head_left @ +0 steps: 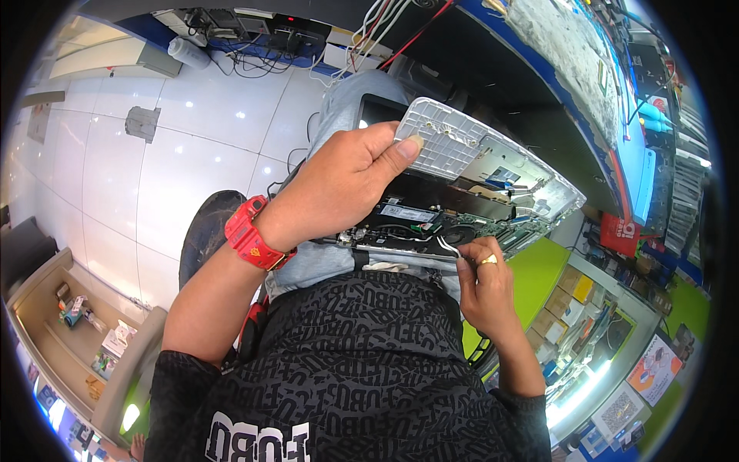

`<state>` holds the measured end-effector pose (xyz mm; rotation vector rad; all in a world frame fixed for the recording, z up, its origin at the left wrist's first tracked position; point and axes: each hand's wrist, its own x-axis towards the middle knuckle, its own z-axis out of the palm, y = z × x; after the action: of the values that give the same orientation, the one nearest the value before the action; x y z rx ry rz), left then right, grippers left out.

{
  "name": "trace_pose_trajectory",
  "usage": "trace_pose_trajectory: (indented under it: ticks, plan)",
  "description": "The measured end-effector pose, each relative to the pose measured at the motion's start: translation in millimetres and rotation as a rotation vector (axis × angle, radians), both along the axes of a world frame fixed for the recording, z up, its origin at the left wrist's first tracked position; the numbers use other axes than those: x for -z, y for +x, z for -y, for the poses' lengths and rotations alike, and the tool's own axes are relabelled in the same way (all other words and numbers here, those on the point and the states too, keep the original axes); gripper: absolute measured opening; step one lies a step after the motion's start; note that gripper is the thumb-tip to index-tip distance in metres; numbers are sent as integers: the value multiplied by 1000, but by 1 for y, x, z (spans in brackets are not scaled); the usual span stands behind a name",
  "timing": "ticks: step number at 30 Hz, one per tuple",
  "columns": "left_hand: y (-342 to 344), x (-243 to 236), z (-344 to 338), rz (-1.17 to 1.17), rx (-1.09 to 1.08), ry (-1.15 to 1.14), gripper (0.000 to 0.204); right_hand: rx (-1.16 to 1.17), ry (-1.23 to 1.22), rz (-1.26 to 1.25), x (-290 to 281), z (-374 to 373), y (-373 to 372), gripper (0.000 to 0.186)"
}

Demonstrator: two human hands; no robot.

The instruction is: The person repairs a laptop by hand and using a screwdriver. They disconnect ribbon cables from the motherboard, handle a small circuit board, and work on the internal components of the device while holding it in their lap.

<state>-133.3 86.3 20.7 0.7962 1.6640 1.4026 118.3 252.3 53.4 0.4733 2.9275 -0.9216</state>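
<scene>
An opened laptop [408, 223] rests across my lap, its black battery, fan and green circuit board exposed. My left hand [346, 177] grips the silver laptop cover [454, 142] by its left corner, thumb on the ribbed inner face. The cover is tilted up above the laptop's insides. At the laptop's near right edge, my right hand [489, 285] is closed, thumb and fingers pinching what look like slim silver tweezers [446, 246]. Their tips point in toward the board, beside the fan. Part of the laptop's left side is hidden behind my left hand.
A workbench [570, 69] with a worn pale mat stands ahead on the right. Loose cables [369, 38] hang at its left. A glass display case [577, 323] is at the right, a beige cabinet [69, 339] at the left. White floor tiles [200, 154] lie on the left.
</scene>
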Motion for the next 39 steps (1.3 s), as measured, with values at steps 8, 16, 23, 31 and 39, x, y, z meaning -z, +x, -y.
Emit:
trace_pose_trajectory:
  ticks: [8,16,23,31,39]
  plan:
    - [1,0,0,21,-1,16,47,38,1,42,5,-2,-1,15]
    - [0,-1,0,-2,5,2,47,31,22,65,4,-2,-5,14]
    - [0,-2,0,4,5,1,46,-1,110,87,6,1,-1,19]
    - [3,4,-1,43,-7,27,45,-19,156,76,7,1,0,18]
    - [0,-1,1,14,14,1,45,-29,189,78,3,1,-4,16]
